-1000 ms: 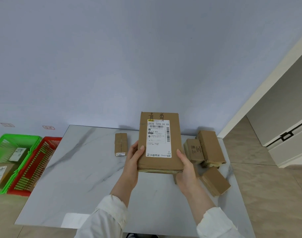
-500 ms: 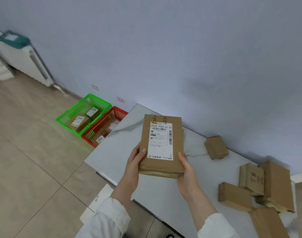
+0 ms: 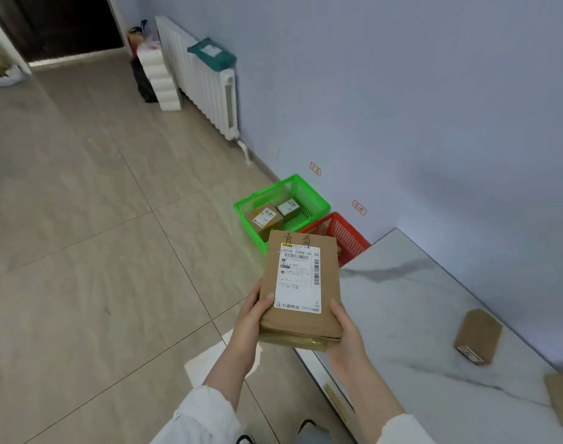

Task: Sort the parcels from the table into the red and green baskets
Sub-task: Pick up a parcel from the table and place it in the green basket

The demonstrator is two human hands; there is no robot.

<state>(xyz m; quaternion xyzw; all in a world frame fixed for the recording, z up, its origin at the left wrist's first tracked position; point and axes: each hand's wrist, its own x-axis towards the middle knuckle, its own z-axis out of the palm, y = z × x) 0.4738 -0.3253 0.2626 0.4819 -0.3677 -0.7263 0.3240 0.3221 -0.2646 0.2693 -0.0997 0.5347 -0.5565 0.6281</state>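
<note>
Both hands grip a flat brown cardboard parcel (image 3: 301, 283), the left hand (image 3: 249, 318) at its 7 o'clock corner and the right hand (image 3: 345, 331) at 5 o'clock. It carries 1 white barcode label and 2 handwritten black characters. It is held above the floor, with the green basket (image 3: 309, 190) at 12 o'clock and the red basket (image 3: 347, 232) at 1 o'clock.

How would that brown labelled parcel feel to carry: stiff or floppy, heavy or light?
Probably stiff: the parcel juts out flat though the left hand and right hand hold only its near end. Likely light, as neither hand looks strained. Matte cardboard, so probably not slippery.
</note>
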